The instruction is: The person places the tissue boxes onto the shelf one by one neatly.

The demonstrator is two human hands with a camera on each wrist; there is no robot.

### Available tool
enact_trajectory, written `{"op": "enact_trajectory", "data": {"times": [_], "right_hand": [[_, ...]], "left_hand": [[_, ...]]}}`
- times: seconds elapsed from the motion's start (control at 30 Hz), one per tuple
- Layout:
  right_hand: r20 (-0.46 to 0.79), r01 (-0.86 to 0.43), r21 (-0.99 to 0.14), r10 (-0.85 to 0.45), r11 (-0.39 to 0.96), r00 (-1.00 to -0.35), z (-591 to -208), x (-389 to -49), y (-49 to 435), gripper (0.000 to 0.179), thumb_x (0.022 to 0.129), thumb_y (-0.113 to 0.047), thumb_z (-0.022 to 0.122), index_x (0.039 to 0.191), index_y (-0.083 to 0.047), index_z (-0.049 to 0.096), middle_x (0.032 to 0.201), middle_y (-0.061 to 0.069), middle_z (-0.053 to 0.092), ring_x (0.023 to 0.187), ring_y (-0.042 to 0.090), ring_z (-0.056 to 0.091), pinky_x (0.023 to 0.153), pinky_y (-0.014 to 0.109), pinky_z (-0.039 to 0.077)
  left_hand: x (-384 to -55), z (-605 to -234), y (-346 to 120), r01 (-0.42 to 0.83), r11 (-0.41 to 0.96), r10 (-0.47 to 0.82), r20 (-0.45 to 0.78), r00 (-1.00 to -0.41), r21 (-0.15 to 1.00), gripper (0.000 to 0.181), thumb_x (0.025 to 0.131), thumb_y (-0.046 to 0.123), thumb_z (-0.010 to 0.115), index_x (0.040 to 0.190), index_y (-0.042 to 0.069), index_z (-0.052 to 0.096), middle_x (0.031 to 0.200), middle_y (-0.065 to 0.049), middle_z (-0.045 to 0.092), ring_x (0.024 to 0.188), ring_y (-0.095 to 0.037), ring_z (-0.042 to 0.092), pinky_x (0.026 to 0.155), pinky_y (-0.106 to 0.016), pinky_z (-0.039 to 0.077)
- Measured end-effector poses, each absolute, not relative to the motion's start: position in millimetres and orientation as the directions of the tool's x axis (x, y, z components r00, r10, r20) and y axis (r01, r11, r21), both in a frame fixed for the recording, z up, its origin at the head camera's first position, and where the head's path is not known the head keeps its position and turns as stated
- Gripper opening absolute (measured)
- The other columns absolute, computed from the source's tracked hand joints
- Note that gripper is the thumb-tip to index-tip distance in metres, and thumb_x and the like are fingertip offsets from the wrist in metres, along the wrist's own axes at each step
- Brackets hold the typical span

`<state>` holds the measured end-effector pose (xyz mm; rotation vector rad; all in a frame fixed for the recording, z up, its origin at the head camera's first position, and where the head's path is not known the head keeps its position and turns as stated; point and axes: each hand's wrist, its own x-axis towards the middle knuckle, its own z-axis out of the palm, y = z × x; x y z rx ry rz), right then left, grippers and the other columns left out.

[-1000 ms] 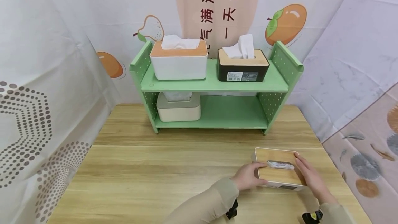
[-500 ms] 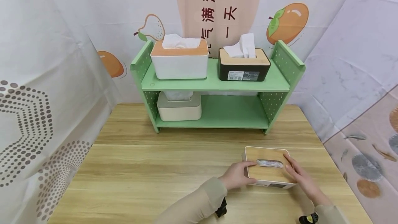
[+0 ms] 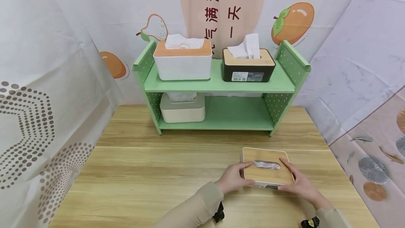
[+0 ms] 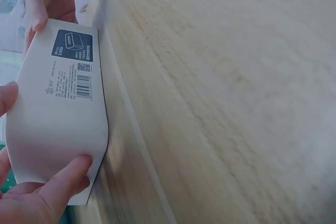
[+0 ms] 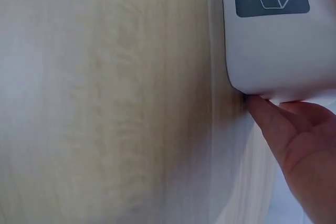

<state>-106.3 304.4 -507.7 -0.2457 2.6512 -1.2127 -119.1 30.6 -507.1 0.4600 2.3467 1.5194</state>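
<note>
A white tissue box with a wooden lid (image 3: 267, 172) is low on the wooden table (image 3: 152, 171), right of the middle. A bit of tissue shows in its slot. My left hand (image 3: 232, 178) grips its left end, thumb on the near wall. My right hand (image 3: 297, 184) holds the right end, fingers along the lid's edge. In the left wrist view the labelled white wall of the tissue box (image 4: 58, 108) sits between my left hand's thumb (image 4: 60, 190) and fingers. The right wrist view shows the tissue box's corner (image 5: 278, 45) against my right hand (image 5: 299, 135).
A green two-tier shelf (image 3: 221, 86) stands at the table's back. Its top holds a white box with an orange lid (image 3: 182, 62) and a black box (image 3: 247, 68). A cream box (image 3: 182, 108) sits lower left. Cloth backdrops close in on the left, right and behind.
Both hands have moved the tissue box leftward across the table, a little nearer the shelf's front. The grip on its two ends has stayed the same.
</note>
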Motion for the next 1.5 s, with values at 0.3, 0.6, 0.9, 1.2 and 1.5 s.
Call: {"op": "enact_trajectory", "data": {"times": [0.3, 0.6, 0.9, 1.2, 1.5], "right_hand": [[-0.135, -0.033, -0.798, -0.231, 0.602, -0.963, -508, -106, 296, 0.101, 0.069, -0.021, 0.084, 0.15, -0.008, 0.025, 0.149, 0.034, 0.021, 0.13, 0.049, 0.033, 0.087, 0.014, 0.038], [-0.093, -0.068, -0.796, -0.232, 0.601, -0.968, -500, -110, 290, 0.101, 0.067, -0.018, 0.086, 0.149, -0.008, 0.028, 0.148, 0.033, 0.024, 0.127, 0.047, 0.038, 0.087, 0.016, 0.04], [-0.074, -0.078, -0.804, -0.229, 0.59, -0.971, -492, -120, 282, 0.1, 0.069, -0.02, 0.085, 0.15, -0.012, 0.027, 0.149, 0.033, 0.023, 0.127, 0.046, 0.039, 0.088, 0.014, 0.038], [-0.012, -0.126, -0.807, -0.23, 0.576, -0.973, -478, -138, 266, 0.1, 0.068, -0.021, 0.086, 0.15, -0.015, 0.029, 0.148, 0.031, 0.028, 0.125, 0.044, 0.042, 0.088, 0.014, 0.039], [0.032, -0.169, -0.82, -0.25, 0.548, -0.968, -462, -168, 245, 0.099, 0.068, -0.02, 0.086, 0.15, -0.014, 0.029, 0.151, 0.027, 0.026, 0.127, 0.041, 0.041, 0.095, 0.027, 0.042]], "left_hand": [[-117, -510, 22, 0.085, 0.347, 0.415, -0.071, -0.907, 0.934, 0.064, 0.074, 0.021, 0.082, 0.133, 0.019, 0.056, 0.119, 0.001, 0.064, 0.066, -0.002, 0.045, 0.06, -0.016, 0.043], [-117, -510, 19, 0.06, 0.359, 0.369, -0.083, -0.926, 0.931, 0.064, 0.074, 0.025, 0.082, 0.133, 0.021, 0.056, 0.135, 0.0, 0.056, 0.057, -0.003, 0.043, 0.057, -0.016, 0.042], [-124, -494, 9, 0.088, 0.358, 0.375, -0.057, -0.925, 0.93, 0.063, 0.075, 0.023, 0.081, 0.133, 0.019, 0.056, 0.126, -0.001, 0.062, 0.053, -0.003, 0.039, 0.057, -0.017, 0.041], [-136, -478, -8, 0.122, 0.338, 0.374, -0.015, -0.927, 0.933, 0.064, 0.077, 0.021, 0.079, 0.136, 0.016, 0.053, 0.1, -0.001, 0.068, 0.057, -0.002, 0.047, 0.053, -0.016, 0.042], [-159, -461, -23, 0.153, 0.318, 0.318, 0.047, -0.947, 0.936, 0.065, 0.078, 0.018, 0.079, 0.137, 0.013, 0.052, 0.114, -0.013, 0.066, 0.084, -0.006, 0.062, 0.068, -0.016, 0.052]]}}
